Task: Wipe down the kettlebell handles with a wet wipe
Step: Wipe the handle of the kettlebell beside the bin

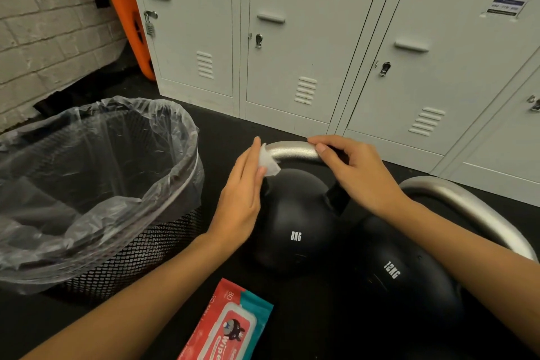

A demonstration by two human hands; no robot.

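Nearest us lies the wipe pack on the floor, below both wrists. Our left hand holds its fingers straight, pressing the wet wipe against the 8KG kettlebell handle's left bend. Our right hand curls its fingers narrowly over the handle's right end.
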